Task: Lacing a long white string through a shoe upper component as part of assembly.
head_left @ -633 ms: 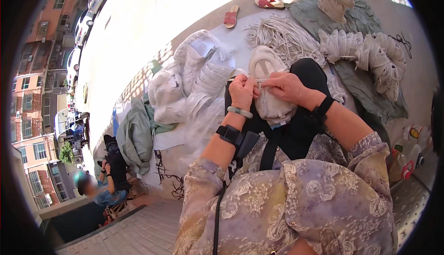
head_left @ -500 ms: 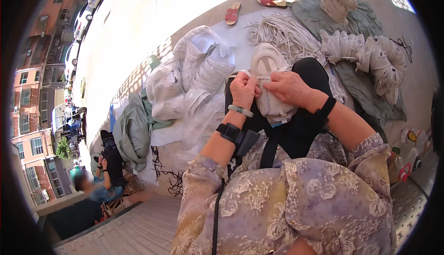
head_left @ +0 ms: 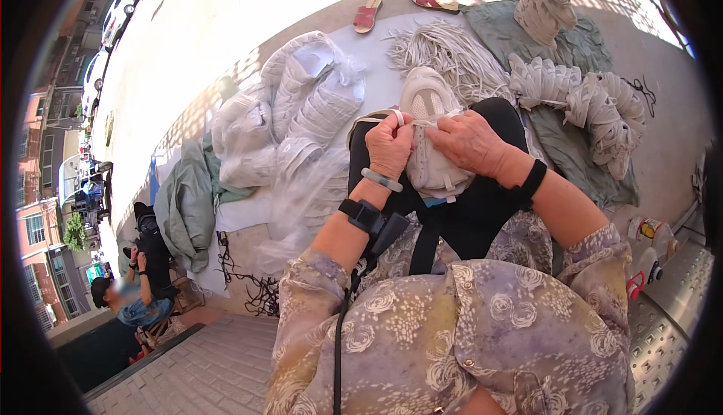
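A white lace-up shoe [head_left: 437, 168] rests on my lap between my black-clad thighs, its toe pointing away from me. My left hand [head_left: 389, 144] is pinched at the shoe's left side, thumb and forefinger on a white shoelace [head_left: 393, 114] that trails off to the left. Across from it, my right hand [head_left: 471, 142] bends over the shoe's right side, its fingertips closed on the lace near the lowest eyelets. The ends of those right fingers are partly hidden.
Loose white laces [head_left: 452, 61] are heaped beyond the shoe. White shoes in clear plastic [head_left: 301, 106] lie left, bundled whitish shoes [head_left: 580, 95] right. Red slippers [head_left: 367, 16] are at the back. A seated person [head_left: 139, 294] is at lower left, bottles [head_left: 654, 238] at right.
The whole view has shifted, so the surroundings sit a little farther left. Both hands stay at the shoe's lacing, and a length of lace now shows stretching left from my left fingers.
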A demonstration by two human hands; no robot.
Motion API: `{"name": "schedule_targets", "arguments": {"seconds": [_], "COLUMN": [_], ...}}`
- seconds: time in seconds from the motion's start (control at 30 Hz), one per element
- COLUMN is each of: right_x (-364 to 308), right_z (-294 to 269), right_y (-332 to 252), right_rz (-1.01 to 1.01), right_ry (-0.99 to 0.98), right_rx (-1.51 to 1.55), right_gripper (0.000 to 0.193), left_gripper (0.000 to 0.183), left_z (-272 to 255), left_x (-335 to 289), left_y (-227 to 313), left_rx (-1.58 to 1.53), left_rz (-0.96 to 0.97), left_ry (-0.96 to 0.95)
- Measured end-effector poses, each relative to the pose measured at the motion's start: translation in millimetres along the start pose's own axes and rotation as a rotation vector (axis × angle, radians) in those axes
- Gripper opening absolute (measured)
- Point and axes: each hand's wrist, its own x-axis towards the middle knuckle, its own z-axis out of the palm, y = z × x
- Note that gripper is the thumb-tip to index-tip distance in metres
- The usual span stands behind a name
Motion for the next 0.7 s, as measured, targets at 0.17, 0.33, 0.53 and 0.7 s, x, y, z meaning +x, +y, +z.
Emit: {"name": "schedule_targets", "arguments": {"seconds": [0.17,0.33,0.53,0.7], "right_x": [1.3,0.8,-1.0,-2.9], "right_z": [0.2,-0.1,-0.3,1.0], "right_y": [0.0,0.3,6.0,7.4], "right_rz": [0.03,0.196,0.271,0.268], "right_ry": [-0.042,-0.074,-0.117,-0.092], "right_rx": [-0.025,0.18,0.353,0.391], "right_gripper": [0.012,0.018,0.032,0.032], "left_gripper": [0.002,0.003,0.005,0.006], "left_z": [4.5,0.8,-0.8,0.8], "left_x": [0.5,10.8,9.4,7.1], "left_y": [-5.6,-14.0,-10.9,-1.7], "left_rx": [0.004,0.037,0.106,0.255], "left_rz": [-0.01,0.117,0.106,0.177], "left_ry": [-0.001,0.04,0.013,0.058]}}
